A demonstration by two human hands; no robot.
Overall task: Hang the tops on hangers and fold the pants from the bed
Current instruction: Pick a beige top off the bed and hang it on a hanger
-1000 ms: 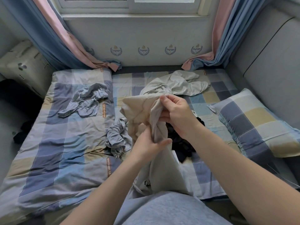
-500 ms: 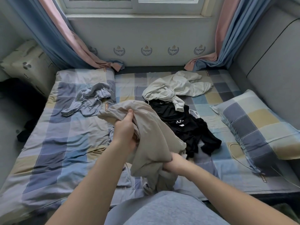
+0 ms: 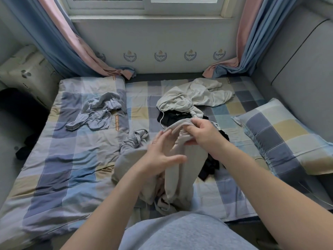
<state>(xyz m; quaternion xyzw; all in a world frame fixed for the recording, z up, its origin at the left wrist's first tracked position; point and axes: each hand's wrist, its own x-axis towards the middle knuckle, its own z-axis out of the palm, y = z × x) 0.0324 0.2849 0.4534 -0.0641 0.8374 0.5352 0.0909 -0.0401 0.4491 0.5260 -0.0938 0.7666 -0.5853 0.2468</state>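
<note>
beige garment point(image 3: 191, 165) hangs bunched from my right hand point(image 3: 202, 135), whose fingers and thumb are curled round its top edge, lifted above the middle of the checked bed cover point(image 3: 72, 159); its lower end piles on the cover at the near edge. my left hand point(image 3: 161, 153) is spread flat, fingers straight and apart, in front of the cloth just below that grip, holding nothing; whether it touches the cloth i cannot tell. behind my hands a black garment point(image 3: 173, 117) lies partly under a cream hoodie point(image 3: 196, 95). a blue-grey garment point(image 3: 97, 112) lies crumpled at the far left, a second blue-grey garment point(image 3: 135, 139) just left of my hands. a checked pillow point(image 3: 288, 138) sits on the right.
</note>
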